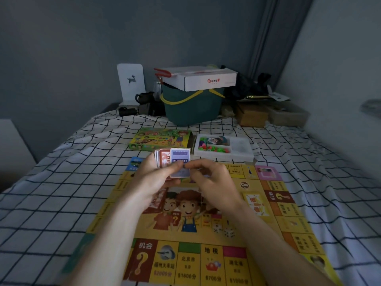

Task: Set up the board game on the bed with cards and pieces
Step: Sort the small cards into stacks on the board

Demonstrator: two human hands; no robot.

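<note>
Above the far edge of the unfolded board (206, 254), the left hand (152, 182) grips a card stack (165, 159); the right hand (210, 178) pinches its front card (179, 162). Cards remain unplaced, pieces still in the tray (243, 153) beyond.

The room is dim, with a cool bluish cast over everything. What light there is seems to fall from the right side, where the pale wall (340, 58) is the brightest surface; the far wall (82, 38) sinks into flat grey. Shadows are soft, with no glare anywhere. The game board (206, 254) keeps its yellow but looks muted. The wide lens bows the grid of the bed sheet (51, 182) toward the edges, and the near corners smear. Both hands (156, 178) and the cards (179, 159) are slightly blurred, print unreadable.
</note>
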